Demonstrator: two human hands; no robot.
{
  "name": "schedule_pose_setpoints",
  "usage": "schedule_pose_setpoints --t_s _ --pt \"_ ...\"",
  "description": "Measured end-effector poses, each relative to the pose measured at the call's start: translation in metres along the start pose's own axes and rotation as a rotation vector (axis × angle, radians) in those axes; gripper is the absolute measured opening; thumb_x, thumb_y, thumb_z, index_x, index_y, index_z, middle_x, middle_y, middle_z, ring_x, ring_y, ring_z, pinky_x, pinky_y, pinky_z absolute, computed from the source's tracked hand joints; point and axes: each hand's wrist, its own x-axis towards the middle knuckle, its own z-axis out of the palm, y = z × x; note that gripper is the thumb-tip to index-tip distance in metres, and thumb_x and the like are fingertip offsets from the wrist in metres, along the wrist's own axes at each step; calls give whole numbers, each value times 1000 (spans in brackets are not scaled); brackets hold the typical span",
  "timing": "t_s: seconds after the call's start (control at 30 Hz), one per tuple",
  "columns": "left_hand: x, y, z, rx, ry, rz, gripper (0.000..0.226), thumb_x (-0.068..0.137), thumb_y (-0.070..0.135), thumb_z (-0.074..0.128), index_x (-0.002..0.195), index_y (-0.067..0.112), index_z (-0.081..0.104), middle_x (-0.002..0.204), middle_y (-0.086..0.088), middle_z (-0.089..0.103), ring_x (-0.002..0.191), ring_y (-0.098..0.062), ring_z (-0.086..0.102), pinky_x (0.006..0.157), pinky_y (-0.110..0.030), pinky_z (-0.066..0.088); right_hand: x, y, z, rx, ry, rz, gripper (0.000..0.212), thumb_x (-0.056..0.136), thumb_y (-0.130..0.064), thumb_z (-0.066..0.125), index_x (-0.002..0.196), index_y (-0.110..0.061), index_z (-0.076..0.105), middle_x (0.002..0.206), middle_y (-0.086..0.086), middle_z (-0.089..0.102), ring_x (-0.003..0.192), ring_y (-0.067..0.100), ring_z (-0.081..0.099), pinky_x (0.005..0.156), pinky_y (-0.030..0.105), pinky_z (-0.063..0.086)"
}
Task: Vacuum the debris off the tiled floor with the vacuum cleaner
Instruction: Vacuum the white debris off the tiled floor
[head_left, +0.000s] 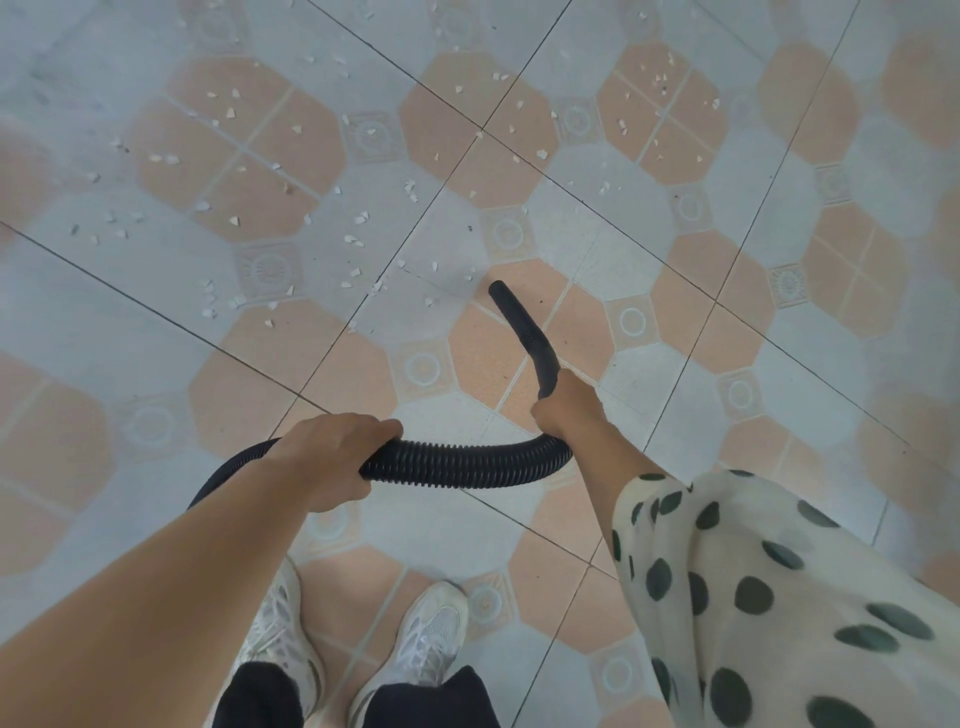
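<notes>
A black ribbed vacuum hose (457, 462) curves across the middle of the view. My left hand (332, 457) grips the hose from above at its left part. My right hand (569, 410) grips the base of the black curved nozzle (522, 327), whose tip points up-left, close to the tiled floor (675, 322). Small white scraps of debris (358, 239) lie scattered over the tiles beyond and to the left of the nozzle tip, with more debris scraps (660, 93) at the far right. The vacuum's body is out of view.
My two white sneakers (431, 639) and dark trouser legs stand at the bottom centre. A white sleeve with dark dots (753, 597) covers my right arm at the lower right. Tiles near my feet show no scraps.
</notes>
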Motion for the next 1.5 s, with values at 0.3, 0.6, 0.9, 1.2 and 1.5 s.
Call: schedule_pose_setpoints --t_s 0.3,0.6,0.9,1.2,1.5 --pt "1 -35 -7 4 34 -2 31 79 14 55 104 27 44 93 5 55 86 -20 55 65 -31 41 3 -38 5 -13 36 27 45 91 -11 58 133 -5 43 100 9 55 85 27 56 66 32 47" --pt "-45 -66 7 -18 -19 56 29 79 14 52 95 34 38 82 13 45 83 -15 53 64 -26 37 -44 -49 50 -49 -80 -48 42 89 -15 58 128 -10 44 109 9 59 93 28 60 66 33 47" --pt "-62 -93 2 -15 53 -31 29 81 15 53 105 28 43 82 12 44 84 -18 53 61 -26 35 -40 -91 52 -23 -5 -37 46 89 -11 58 133 -10 42 114 11 59 96 29 60 71 35 48" --pt "-71 -98 12 -40 64 -62 28 79 14 54 98 30 40 87 9 50 82 -18 54 60 -26 35 -47 -109 57 -146 -33 -135 41 89 -13 56 128 -9 45 106 8 57 90 27 58 65 32 45" --pt "-93 -87 28 -9 71 -47 27 77 14 54 93 30 39 84 11 49 79 -15 52 59 -25 30 -72 -85 73 -142 -75 -120 47 89 -13 58 134 -10 42 116 10 58 98 28 58 68 33 45"
